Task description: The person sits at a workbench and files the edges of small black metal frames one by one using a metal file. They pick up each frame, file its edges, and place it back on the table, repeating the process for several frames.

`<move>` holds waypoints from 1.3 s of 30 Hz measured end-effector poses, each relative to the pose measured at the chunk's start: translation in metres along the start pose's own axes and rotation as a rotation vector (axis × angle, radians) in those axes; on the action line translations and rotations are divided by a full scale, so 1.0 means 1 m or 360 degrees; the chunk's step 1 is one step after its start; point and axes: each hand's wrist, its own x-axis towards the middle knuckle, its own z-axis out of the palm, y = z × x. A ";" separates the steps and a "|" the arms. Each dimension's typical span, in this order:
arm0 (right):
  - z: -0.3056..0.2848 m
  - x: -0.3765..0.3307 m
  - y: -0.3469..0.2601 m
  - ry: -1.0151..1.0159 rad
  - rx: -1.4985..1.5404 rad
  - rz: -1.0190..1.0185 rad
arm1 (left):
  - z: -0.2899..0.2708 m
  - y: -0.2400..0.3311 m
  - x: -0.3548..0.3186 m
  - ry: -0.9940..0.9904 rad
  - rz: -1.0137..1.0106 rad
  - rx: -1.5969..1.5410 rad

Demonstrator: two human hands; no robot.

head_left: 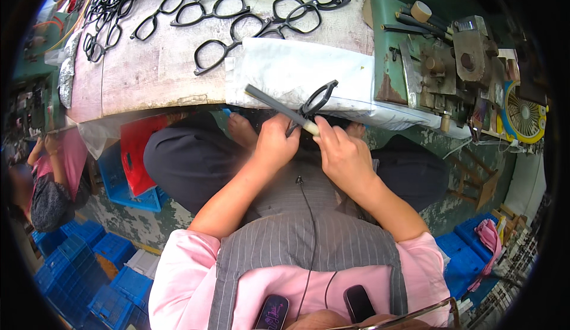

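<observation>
My left hand (278, 141) is closed on a black eyeglass frame (321, 97), which I hold above my lap at the table's front edge. One rim of the frame sticks up to the right; the rest is partly hidden by my fingers and the tool. My right hand (345, 153) is closed round the pale handle of a flat grey file (270, 101). The file slants up to the left, crossing over the frame; whether it touches the frame I cannot tell. Just beyond both hands, a white cloth (309, 65) hangs over the table edge.
Several black eyeglass frames (212, 10) lie on the worn table (136, 80), heaped at the far left. Metal fixtures (469, 57) and a yellow-rimmed fan (525, 113) stand at the right. Blue crates (116, 250) sit on the floor. Another person (56, 193) works at the far left.
</observation>
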 end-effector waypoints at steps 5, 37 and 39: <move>0.002 0.000 0.002 -0.0069 0.0035 0.0065 | -0.002 0.002 0.000 0.0007 0.0006 0.0001; 0.004 0.003 0.006 -0.0211 0.0112 0.0129 | -0.004 0.006 0.002 -0.0102 -0.0204 0.0055; 0.005 0.008 0.007 -0.0109 0.0133 0.0073 | -0.004 0.006 0.001 -0.0091 -0.0105 0.0075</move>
